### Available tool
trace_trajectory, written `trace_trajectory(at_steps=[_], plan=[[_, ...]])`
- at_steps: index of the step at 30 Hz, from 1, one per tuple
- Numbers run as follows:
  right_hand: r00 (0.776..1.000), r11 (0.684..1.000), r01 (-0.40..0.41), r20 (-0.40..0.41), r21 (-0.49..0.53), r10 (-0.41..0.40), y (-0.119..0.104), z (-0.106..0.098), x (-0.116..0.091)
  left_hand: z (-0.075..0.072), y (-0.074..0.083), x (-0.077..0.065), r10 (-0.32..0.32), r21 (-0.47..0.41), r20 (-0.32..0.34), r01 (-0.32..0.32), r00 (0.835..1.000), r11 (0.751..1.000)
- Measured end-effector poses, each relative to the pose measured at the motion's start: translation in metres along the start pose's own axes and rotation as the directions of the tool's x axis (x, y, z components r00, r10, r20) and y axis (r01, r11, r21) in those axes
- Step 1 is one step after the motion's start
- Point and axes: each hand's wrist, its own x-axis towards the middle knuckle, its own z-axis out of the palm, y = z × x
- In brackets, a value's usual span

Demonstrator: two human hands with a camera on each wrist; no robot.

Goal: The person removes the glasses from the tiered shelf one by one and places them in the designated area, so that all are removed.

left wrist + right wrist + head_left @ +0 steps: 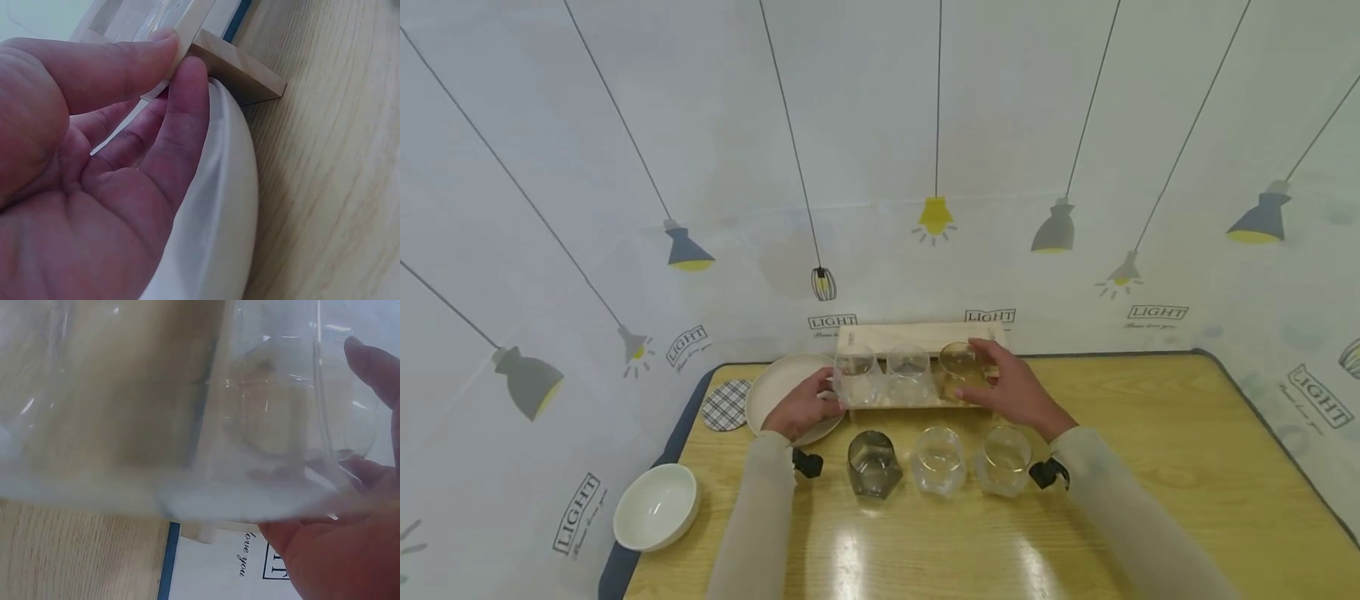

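Observation:
A light wooden rack (917, 336) stands at the back of the table by the wall. Three glasses sit in a row on it: a clear one (857, 385) at left, another clear one (910, 385) in the middle, an amber one (957, 371) at right. My left hand (805, 406) pinches the rack's left end between thumb and fingers, as the left wrist view shows, just over the plate's rim (234, 187). My right hand (1018, 390) holds the amber glass from its right side, thumb in front and fingers behind. In the right wrist view, blurred glass covers part of that hand.
Nearer me, a smoky grey glass (874, 471) and two clear gold-rimmed glasses (938, 471) (1003, 471) stand in a row between my forearms. A white bowl (657, 507) sits at the left table edge, with a checked coaster (726, 406) beyond it. The printed wall covering closes off the back.

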Motion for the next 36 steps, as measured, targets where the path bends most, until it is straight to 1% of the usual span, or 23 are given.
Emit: trace_trajectory(at_steps=[5, 9, 13, 18, 27, 32, 36], plan=[[1.000, 1.000, -0.002, 0.004, -0.005, 0.002, 0.004, 0.001, 0.004, -0.001, 0.000, 0.001, 0.007, -0.013, 0.011, -0.007, 1.000, 1.000], [1.000, 1.000, 0.017, -0.008, 0.021, -0.017, 0.007, 0.002, 0.005, -0.001, 0.001, 0.000, 0.006, -0.015, 0.020, -0.006, 1.000, 1.000], [1.000, 0.999, 0.026, -0.012, 0.040, -0.025, 0.005, 0.001, 0.004, -0.001, 0.002, 0.000, 0.007, -0.001, 0.023, -0.007, 1.000, 1.000], [0.999, 0.998, 0.038, -0.018, 0.040, -0.038, 0.002, 0.000, 0.000, -0.001, 0.001, 0.000, 0.010, 0.008, 0.020, -0.010, 1.000, 1.000], [0.998, 0.996, 0.051, -0.029, 0.067, -0.050, -0.015, -0.007, -0.016, -0.002, 0.002, 0.000, 0.008, 0.020, 0.007, -0.009, 1.000, 1.000], [0.994, 0.991, 0.100, -0.051, 0.084, -0.096, -0.029, -0.007, -0.030, -0.002, 0.001, 0.000, 0.006, 0.008, 0.013, -0.006, 1.000, 1.000], [0.988, 0.986, 0.145, -0.067, 0.079, -0.140, -0.043, -0.001, -0.042, -0.002, 0.000, 0.000, 0.004, 0.005, 0.015, -0.004, 1.000, 1.000]])
